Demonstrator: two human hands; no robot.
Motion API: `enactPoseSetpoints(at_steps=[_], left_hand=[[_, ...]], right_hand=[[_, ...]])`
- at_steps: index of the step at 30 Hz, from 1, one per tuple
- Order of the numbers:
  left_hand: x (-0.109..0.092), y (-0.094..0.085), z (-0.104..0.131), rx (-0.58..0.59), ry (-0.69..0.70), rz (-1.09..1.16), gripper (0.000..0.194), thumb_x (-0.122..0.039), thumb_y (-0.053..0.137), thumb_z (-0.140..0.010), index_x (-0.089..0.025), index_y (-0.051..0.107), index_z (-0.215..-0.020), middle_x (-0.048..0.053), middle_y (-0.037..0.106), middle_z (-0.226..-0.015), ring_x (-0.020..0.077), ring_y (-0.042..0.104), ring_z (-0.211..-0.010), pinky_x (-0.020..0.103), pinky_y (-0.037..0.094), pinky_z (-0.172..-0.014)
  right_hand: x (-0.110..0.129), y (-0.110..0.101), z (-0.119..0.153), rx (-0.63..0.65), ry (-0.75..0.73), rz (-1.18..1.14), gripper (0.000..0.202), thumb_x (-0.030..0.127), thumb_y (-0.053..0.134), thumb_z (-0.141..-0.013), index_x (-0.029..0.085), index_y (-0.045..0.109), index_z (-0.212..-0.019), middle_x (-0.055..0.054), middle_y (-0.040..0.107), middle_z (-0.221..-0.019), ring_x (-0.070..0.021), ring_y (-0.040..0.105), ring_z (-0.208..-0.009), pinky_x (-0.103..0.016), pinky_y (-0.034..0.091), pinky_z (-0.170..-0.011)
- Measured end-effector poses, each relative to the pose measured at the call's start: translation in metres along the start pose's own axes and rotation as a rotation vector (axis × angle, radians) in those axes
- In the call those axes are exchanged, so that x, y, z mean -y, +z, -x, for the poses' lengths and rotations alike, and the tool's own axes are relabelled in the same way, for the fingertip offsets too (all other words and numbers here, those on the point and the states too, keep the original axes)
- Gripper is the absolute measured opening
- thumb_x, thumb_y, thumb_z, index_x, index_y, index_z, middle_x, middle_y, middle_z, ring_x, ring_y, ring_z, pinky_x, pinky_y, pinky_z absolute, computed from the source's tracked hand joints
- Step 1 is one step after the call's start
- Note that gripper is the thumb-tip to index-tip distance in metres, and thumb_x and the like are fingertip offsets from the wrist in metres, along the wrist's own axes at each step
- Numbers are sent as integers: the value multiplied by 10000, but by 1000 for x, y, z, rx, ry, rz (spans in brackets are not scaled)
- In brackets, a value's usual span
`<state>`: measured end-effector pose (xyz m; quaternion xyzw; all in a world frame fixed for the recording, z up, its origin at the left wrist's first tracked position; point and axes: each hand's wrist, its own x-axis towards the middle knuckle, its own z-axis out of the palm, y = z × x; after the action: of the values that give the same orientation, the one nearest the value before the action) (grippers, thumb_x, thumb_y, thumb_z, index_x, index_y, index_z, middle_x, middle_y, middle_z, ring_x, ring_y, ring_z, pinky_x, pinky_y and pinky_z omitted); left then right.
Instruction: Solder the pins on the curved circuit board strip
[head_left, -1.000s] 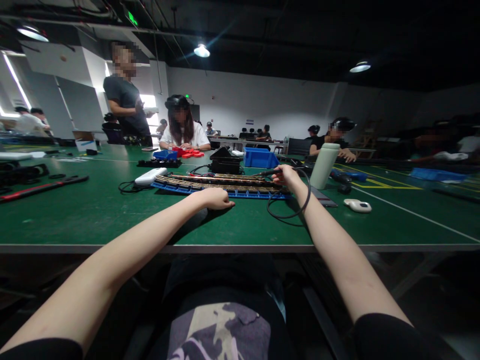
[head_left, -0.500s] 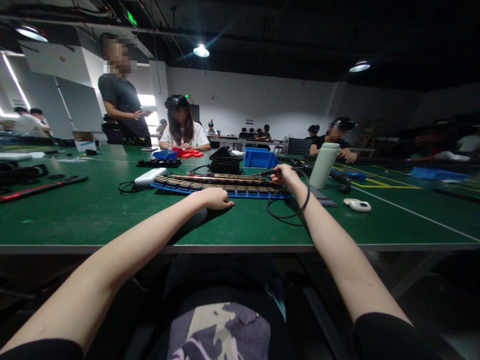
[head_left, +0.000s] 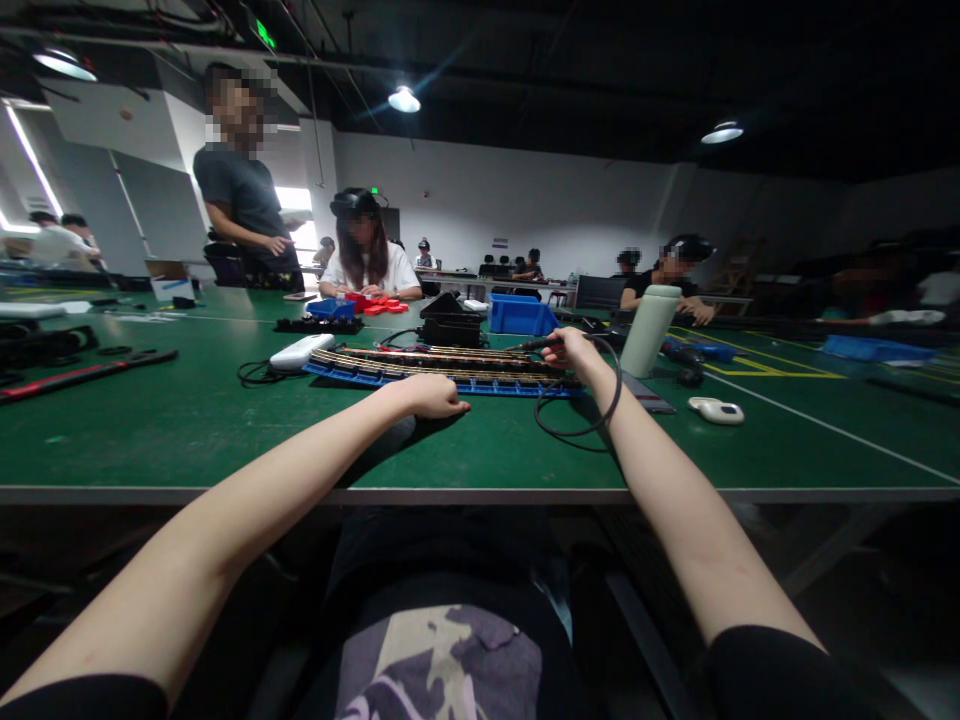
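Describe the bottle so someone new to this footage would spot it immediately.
On the green table, find the right hand and looped black cable. The bottle stands just right of them. It's plain pale green, taller than the blue and dark items around it.

green flask beside a dark flat device, white rounded case, red-and-black tool lying on green tabletop

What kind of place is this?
Probably a workshop or training room: a long green worktable strewn with parts bins like the blue one, people in headsets such as the black one, and bare ceiling pipes.
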<state>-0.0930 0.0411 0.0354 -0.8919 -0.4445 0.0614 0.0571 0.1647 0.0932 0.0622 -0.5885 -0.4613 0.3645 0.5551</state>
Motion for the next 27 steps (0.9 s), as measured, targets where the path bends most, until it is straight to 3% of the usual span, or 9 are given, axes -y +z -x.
enactPoseSetpoints(at_steps=[27], left_hand=[[0, 0, 0, -2, -11, 4, 573, -522, 342, -951, -155, 734, -752, 87, 679, -683, 174, 589, -589, 265, 377, -581]], right_hand=[[11, -6, 9, -22, 66, -20, 164, 154, 469, -848, 155, 568, -717, -9, 596, -527, -95, 536, -445, -205, 453, -458]])
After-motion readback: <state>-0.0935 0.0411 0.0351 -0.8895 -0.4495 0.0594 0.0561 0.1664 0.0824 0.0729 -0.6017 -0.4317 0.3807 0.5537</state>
